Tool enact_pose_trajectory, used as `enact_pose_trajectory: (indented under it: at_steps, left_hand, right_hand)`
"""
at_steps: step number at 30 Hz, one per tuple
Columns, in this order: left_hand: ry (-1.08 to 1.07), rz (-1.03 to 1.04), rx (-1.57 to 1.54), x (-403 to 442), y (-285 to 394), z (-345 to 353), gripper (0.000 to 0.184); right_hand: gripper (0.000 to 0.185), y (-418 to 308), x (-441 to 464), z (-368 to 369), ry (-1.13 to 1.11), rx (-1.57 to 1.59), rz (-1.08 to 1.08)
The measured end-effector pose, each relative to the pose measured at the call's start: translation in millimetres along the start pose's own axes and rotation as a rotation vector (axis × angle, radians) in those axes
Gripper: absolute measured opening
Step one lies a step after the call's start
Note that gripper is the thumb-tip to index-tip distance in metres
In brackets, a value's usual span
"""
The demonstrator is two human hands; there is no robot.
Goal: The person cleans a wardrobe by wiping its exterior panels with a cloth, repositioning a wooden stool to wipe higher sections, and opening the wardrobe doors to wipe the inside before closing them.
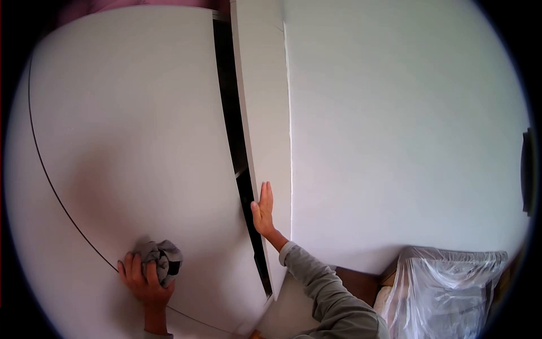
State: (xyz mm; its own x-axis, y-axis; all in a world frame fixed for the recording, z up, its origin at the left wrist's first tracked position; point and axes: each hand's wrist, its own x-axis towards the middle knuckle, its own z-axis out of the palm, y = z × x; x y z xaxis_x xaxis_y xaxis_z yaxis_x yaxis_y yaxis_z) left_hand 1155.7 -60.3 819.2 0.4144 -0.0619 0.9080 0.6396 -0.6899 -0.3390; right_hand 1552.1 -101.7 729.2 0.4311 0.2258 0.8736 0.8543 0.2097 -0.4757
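Note:
My left hand (145, 285) grips a bunched grey cloth (165, 254) with a dark patch, low against a pale cabinet door (141, 124). Its fingers curl around the cloth's left side. Farther right, my right hand (263, 212) rests with fingers stretched out on a narrow pale upright panel (262, 113), its thumb near the panel's left edge. A long dark gap (228, 90) runs between the door and this panel, wider at the top and partly beside my right hand. What lies inside the gap is too dark to make out.
A pale wall (406, 124) adjoins the panel on the right. Clear plastic sheeting (446, 294) covers a piece of furniture at the lower right. Pink material (130, 4) shows above the door. A dark object (527, 172) is at the far right edge.

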Motion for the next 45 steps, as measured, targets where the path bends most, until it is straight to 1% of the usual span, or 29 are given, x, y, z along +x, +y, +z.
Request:
enact_pose_trajectory:
  at_steps: [6, 14, 20, 22, 23, 25, 26, 27, 30, 31, 32, 33, 34, 35, 36, 37, 38, 39, 40, 41, 43, 44, 45]
  left_hand:
    - [-0.003, 0.017, 0.018, 2.2, 0.1, -2.6, 0.044]
    - [-0.013, 0.016, 0.03, 1.8, 0.9, -2.6, 0.046]
    - [-0.019, 0.03, 0.029, 6.1, 3.5, -5.3, 0.047]
    - [0.026, 0.026, 0.032, 12.7, 6.7, -8.2, 0.04]
    - [0.02, 0.027, 0.03, 13.3, 7.0, -9.6, 0.04]
    - [0.036, 0.039, 0.017, 13.8, 6.1, -9.2, 0.04]
    - [0.034, 0.045, 0.015, 14.6, 5.7, -9.3, 0.04]
    - [0.039, 0.045, 0.014, 14.6, 5.2, -8.4, 0.04]
    - [0.052, 0.053, 0.001, 14.2, 5.6, -7.2, 0.04]
    - [0.066, 0.051, -0.001, 14.2, 5.1, -5.9, 0.04]
    - [0.066, 0.054, -0.005, 12.8, 3.8, -4.9, 0.04]
    - [0.044, 0.058, -0.009, 9.3, 1.4, -3.3, 0.042]
    - [0.018, 0.063, -0.015, 6.8, -0.8, -3.4, 0.045]
    - [0.008, 0.069, -0.025, 5.6, -3.6, -3.7, 0.045]
    - [-0.022, 0.068, -0.035, 4.4, -6.9, -4.3, 0.045]
    - [-0.057, 0.073, -0.053, 2.5, -9.2, -3.9, 0.045]
    - [-0.084, 0.091, -0.086, 3.0, -11.4, -5.2, 0.045]
    - [-0.041, 0.095, -0.099, 5.5, -12.2, -6.0, 0.042]
    - [0.001, 0.094, -0.113, 2.9, -11.8, -5.8, 0.04]
    - [-0.02, 0.105, -0.151, -7.8, -10.9, -4.4, 0.04]
    - [-0.052, -0.234, -0.538, -38.0, -9.0, -5.3, 0.045]
    - [-0.057, -0.303, -0.525, -52.3, 0.5, -12.6, 0.043]
    - [-0.075, -0.302, -0.539, -62.2, 17.1, -15.6, 0.043]
  right_hand:
    - [0.067, 1.5, 2.4, 33.0, 0.003, -0.036, 0.039]
    - [0.069, 0.1, 5.7, 61.5, -0.02, -0.047, 0.113]
    - [0.069, 8.5, 7.1, 60.0, -0.002, -0.023, 0.055]
    - [0.069, 9.4, 8.7, 55.2, -0.026, -0.027, 0.028]
    - [0.069, 7.8, 7.9, 50.6, -0.028, -0.027, 0.034]
    - [0.068, 5.4, 5.5, 41.1, -0.108, -0.028, 0.09]
    - [0.068, 3.7, -1.8, 39.3, -0.104, -0.028, 0.096]
    - [0.068, 0.6, -16.1, 37.3, -0.154, -0.022, 0.115]
    - [0.066, 0.3, -95.8, 22.5, -0.303, -0.03, 0.134]
    - [0.063, 7.4, -141.8, 19.9, -0.29, 0.002, 0.182]
    - [0.061, 10.4, -188.9, 11.3, -0.346, 0.058, 0.344]
    - [0.052, 23.7, -250.1, 5.9, -0.45, 0.067, 0.571]
    - [0.036, 55.8, -336.5, 1.1, -0.582, -0.101, 0.485]
    - [0.019, 91.3, -426.4, -17.2, -0.92, -0.356, 0.124]
    - [0.01, 84.0, -495.7, -56.0, -0.992, -0.323, 0.002]
    - [0.011, 67.6, -541.4, -92.6, -1.433, -0.359, 0.137]
    - [0.017, 53.2, -592.9, -120.7, -1.703, -0.361, 0.26]
    - [0.018, 35.9, -633.1, -156.9, -1.824, -0.323, 0.374]
    - [0.019, 20.4, -666.2, -196.2, -1.836, -0.304, 0.463]
    - [0.019, 7.0, -694.7, -234.9, -1.842, -0.308, 0.542]
    - [0.021, -11.4, -735.2, -297.7, -1.813, -0.36, 0.681]
    - [0.022, -18.7, -752.3, -323.7, -1.791, -0.398, 0.735]
    - [0.023, -22.3, -768.0, -344.0, -1.764, -0.434, 0.77]
